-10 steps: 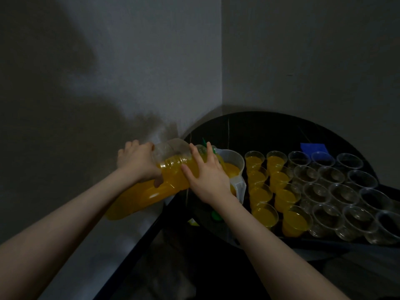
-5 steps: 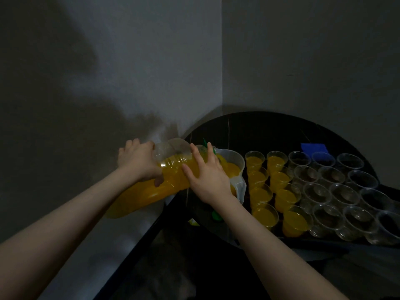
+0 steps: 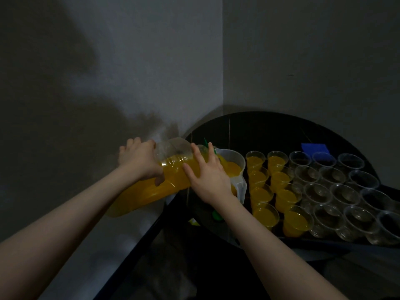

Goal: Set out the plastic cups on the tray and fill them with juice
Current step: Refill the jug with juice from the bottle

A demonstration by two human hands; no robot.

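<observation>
A large clear bottle of orange juice (image 3: 171, 176) lies tilted, its neck over a clear plastic jug (image 3: 236, 167) that holds juice. My left hand (image 3: 140, 161) grips the bottle's upper body. My right hand (image 3: 207, 176) lies on the bottle near its neck, thumb and fingers round it. To the right of the jug, clear plastic cups stand in rows on a dark tray (image 3: 324, 240). The two left columns of cups (image 3: 266, 215) are filled with juice. The cups further right (image 3: 344, 195) are empty.
A round black table (image 3: 270, 131) sits in a corner of grey walls. A blue square object (image 3: 315, 147) lies behind the cups. A green bottle cap (image 3: 216, 215) and a yellow scrap (image 3: 193, 221) lie under my right forearm.
</observation>
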